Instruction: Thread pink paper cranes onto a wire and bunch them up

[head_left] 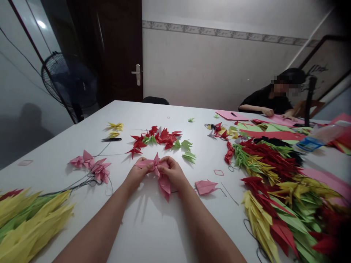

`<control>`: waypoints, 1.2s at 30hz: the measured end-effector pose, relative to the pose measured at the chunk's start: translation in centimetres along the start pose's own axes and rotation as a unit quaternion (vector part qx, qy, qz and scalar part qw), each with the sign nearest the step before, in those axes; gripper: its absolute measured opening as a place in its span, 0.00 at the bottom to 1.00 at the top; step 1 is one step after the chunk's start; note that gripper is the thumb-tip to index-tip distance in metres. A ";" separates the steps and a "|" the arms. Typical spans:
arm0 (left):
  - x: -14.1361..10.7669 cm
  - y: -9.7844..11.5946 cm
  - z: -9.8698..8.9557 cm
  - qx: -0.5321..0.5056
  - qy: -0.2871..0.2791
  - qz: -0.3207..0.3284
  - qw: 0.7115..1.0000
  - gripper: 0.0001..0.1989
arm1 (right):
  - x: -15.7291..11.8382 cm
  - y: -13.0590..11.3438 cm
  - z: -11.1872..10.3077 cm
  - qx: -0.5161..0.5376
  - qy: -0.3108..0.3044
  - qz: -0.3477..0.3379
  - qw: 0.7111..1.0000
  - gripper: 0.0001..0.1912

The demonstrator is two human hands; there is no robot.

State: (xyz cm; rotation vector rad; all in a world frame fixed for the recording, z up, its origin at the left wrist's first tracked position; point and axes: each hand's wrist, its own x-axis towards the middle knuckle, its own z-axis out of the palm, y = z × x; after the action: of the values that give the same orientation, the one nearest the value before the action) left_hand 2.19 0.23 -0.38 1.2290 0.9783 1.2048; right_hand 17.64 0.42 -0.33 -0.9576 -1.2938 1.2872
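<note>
A pink folded paper crane [164,187] is between my two hands, above the near middle of the white table [153,233]. My left hand [140,171] pinches it from the left, thumb on the paper. On its other side my right hand [173,171] pinches it with thumb and fingers. Another pink piece [206,187], folded flatter, lies to the right of my right forearm. Left of my hands rests a cluster of pink paper cranes [100,170] with dark cords. Just beyond my hands lie red paper cranes [166,136] and several green ones [187,145].
Thread snips [112,139] lie near small yellow cranes [116,126]. Strung yellow and green cranes [35,223] fill the near left corner. Piled strings of cranes [263,160] and a plastic bottle [315,138] occupy the right. A person [270,98] handles pink paper at the far right.
</note>
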 end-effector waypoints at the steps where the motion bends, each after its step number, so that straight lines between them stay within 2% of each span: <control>1: 0.0 0.0 0.0 -0.024 -0.006 -0.010 1.000 0.14 | 0.0 0.0 0.0 -0.005 -0.003 -0.001 1.000 0.13; 3: 0.0 0.0 -0.1 -0.075 -0.023 -0.031 0.996 0.14 | -0.1 0.0 -0.1 -0.002 -0.009 0.002 1.000 0.13; 7: 0.0 0.1 -0.1 -0.088 -0.025 -0.041 0.995 0.16 | -0.2 -0.1 0.1 0.033 -0.005 0.022 0.999 0.14; 15: -0.2 0.2 -0.4 0.059 -0.007 0.011 0.998 0.13 | 0.0 0.1 0.5 0.062 0.039 0.021 0.997 0.15; 20: -0.4 0.7 0.0 0.070 -0.023 0.028 0.997 0.17 | -0.1 -0.1 0.4 0.043 0.035 0.020 0.998 0.16; 26: -0.4 0.9 0.0 0.122 -0.002 0.045 0.992 0.12 | -0.2 -0.4 0.5 -0.015 0.027 0.021 0.999 0.12; 30: -0.5 1.0 -0.1 0.178 0.020 0.054 0.982 0.13 | -0.3 -0.6 0.6 -0.061 0.006 0.024 0.998 0.12; 36: -0.6 1.3 -0.1 0.180 0.015 0.061 0.982 0.13 | -0.3 -0.5 0.4 -0.051 0.016 0.006 0.999 0.12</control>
State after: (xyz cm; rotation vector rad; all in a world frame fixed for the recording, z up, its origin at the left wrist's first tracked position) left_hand 1.86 -0.43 0.80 1.5770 1.1938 1.1761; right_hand 17.32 0.04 0.17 -1.0554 -1.3409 1.2203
